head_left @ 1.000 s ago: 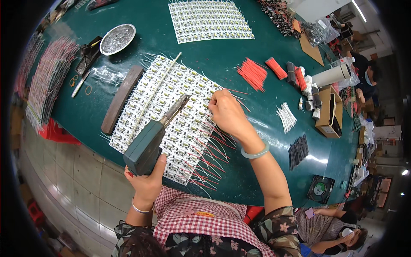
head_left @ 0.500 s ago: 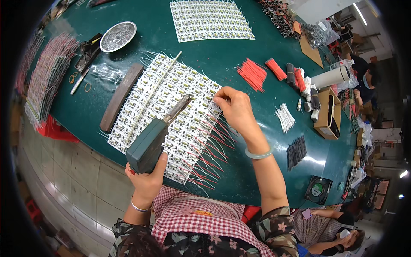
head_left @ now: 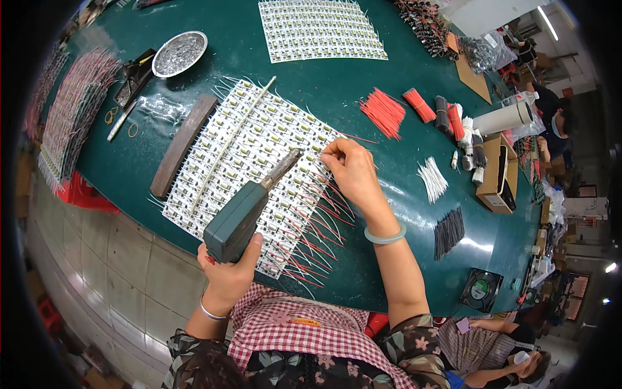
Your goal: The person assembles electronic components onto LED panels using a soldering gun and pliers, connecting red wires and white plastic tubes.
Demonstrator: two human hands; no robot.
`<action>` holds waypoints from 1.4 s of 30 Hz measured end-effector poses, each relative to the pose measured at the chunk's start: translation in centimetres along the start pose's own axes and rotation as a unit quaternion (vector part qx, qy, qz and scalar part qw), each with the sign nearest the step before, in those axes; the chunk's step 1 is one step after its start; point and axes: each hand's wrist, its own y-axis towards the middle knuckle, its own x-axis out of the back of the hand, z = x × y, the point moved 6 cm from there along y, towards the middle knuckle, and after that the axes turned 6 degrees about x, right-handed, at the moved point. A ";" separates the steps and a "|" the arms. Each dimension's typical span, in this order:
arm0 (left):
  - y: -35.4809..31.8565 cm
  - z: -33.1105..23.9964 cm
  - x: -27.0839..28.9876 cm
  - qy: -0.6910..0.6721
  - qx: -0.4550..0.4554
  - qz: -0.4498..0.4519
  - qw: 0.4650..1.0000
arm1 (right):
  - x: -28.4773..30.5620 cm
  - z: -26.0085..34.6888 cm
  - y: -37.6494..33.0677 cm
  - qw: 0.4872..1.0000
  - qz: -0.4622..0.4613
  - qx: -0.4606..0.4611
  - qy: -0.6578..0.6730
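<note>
**Soldering wires onto the panel**

Head view. Panel (head_left: 249,172) of small white boards lies flat on the green table (head_left: 363,272), mid-bench. Left hand (head_left: 228,275) wraps the grip of a green soldering gun (head_left: 238,217) at the panel's near edge, tip reaching to the panel's right side. Right hand (head_left: 350,170) rests there too, fingers pinched narrow on what looks like a thin wire at the tip. Red wires (head_left: 317,227) fan off the panel's right edge. Wood bar (head_left: 183,144) sits along its left edge; metal dish (head_left: 178,54) beyond it.

Judgement: panel thin, snappable; lift by bare edges. Wires light, floppy; pinch near the end.
</note>
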 end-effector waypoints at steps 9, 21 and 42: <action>0.0 -1.0 -1.0 0.021 -0.027 0.031 0.999 | -0.2 0.2 0.4 0.998 0.018 0.048 -0.045; 1.8 -1.4 -2.6 0.039 -0.014 0.034 0.999 | -0.5 0.5 2.4 0.982 0.133 0.076 -0.106; 1.9 -1.8 -2.4 0.066 0.058 0.041 0.995 | -1.1 0.2 4.0 0.961 0.223 0.062 -0.153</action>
